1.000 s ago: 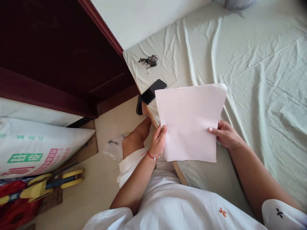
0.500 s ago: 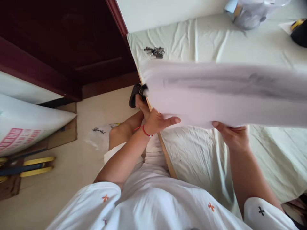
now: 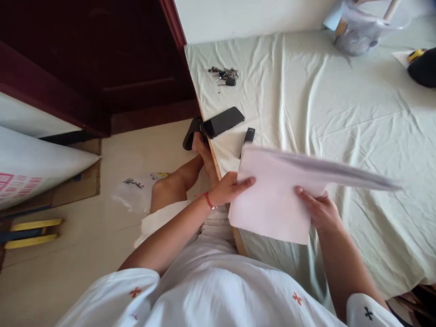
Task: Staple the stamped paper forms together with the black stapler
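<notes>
My left hand [image 3: 230, 187] is closed on the left edge of a sheet of paper [image 3: 272, 204], thumb on top and fingers underneath. My right hand [image 3: 320, 206] grips the same paper at its right side, its thumb also resting on the pale face. A greyer part of the paper slants away to the right from the top edge and is blurred by motion; whether it is a fold or a second sheet I cannot tell. Just beyond the paper lies a small black device [image 3: 250, 135], partly covered by it. A black smartphone [image 3: 224, 121] rests at the table's left edge.
Keys [image 3: 225, 75] lie on the pale cloth [image 3: 354, 104] covering the table. Toward the back stands a clear plastic bucket [image 3: 357, 34], with a black object [image 3: 424, 68] and a yellow item [image 3: 416, 55] to its right. A white sack [image 3: 41, 159] is on the floor at left.
The paper has swung down toward me and shows a blank face instead of the blurred print. The phone and small black device have come into view from behind it. Both hands keep their grip.
</notes>
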A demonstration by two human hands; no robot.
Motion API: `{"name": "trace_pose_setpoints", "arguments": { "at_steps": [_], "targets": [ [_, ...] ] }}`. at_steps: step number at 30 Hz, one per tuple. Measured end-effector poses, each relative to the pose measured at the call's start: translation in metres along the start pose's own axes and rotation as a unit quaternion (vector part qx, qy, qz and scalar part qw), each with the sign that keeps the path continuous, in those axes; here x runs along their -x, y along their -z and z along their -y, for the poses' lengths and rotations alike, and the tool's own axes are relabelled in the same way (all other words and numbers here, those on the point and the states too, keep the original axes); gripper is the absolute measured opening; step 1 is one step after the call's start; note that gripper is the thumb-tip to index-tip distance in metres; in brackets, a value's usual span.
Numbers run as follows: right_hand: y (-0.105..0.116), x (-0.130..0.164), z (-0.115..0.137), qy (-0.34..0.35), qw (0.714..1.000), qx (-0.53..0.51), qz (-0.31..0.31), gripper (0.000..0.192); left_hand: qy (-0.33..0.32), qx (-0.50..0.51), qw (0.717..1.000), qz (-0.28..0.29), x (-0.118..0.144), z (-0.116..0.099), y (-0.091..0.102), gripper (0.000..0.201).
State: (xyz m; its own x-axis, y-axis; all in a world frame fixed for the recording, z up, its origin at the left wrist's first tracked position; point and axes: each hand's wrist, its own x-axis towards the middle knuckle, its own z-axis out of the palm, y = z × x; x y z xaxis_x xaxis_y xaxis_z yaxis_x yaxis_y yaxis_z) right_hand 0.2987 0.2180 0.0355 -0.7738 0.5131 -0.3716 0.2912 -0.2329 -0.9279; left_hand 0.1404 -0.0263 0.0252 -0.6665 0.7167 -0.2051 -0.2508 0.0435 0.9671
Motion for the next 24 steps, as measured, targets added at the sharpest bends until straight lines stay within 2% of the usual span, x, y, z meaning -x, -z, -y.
{"name": "trace_pose_setpoints", "arguments": {
  "at_steps": [4, 6, 8, 12, 15, 18, 22, 24],
  "targets": [
    [0.007, 0.022, -0.021, -0.149, 0.988, 0.003, 0.043, 0.049, 0.014, 0.169, 0.985, -0.017, 0.003, 0.001, -0.005, 0.046],
    [0.011, 0.034, -0.031, -0.176, 0.983, 0.013, 0.053, 0.047, 0.037, 0.244, 0.969, -0.028, 0.000, -0.001, -0.006, 0.055],
    [0.013, 0.044, -0.039, -0.170, 0.983, 0.021, 0.059, 0.046, 0.059, 0.279, 0.958, -0.036, -0.004, -0.003, -0.009, 0.058],
    [0.014, 0.053, -0.049, -0.163, 0.983, 0.040, 0.078, 0.045, 0.089, 0.278, 0.955, -0.052, -0.008, -0.002, -0.017, 0.056],
    [0.017, 0.054, -0.052, -0.158, 0.984, 0.025, 0.080, 0.045, 0.086, 0.258, 0.961, -0.050, -0.004, -0.001, -0.021, 0.058],
    [0.018, 0.052, -0.053, -0.160, 0.985, 0.003, 0.071, 0.043, 0.071, 0.244, 0.967, -0.007, 0.000, -0.005, -0.017, 0.065],
    [0.014, 0.051, -0.049, -0.181, 0.981, -0.015, 0.068, 0.044, 0.007, 0.245, 0.968, 0.046, -0.004, -0.019, -0.004, 0.089],
    [0.009, 0.050, -0.045, -0.189, 0.980, -0.027, 0.063, 0.044, -0.020, 0.247, 0.966, 0.067, -0.009, -0.024, 0.001, 0.092]
  ]
}}
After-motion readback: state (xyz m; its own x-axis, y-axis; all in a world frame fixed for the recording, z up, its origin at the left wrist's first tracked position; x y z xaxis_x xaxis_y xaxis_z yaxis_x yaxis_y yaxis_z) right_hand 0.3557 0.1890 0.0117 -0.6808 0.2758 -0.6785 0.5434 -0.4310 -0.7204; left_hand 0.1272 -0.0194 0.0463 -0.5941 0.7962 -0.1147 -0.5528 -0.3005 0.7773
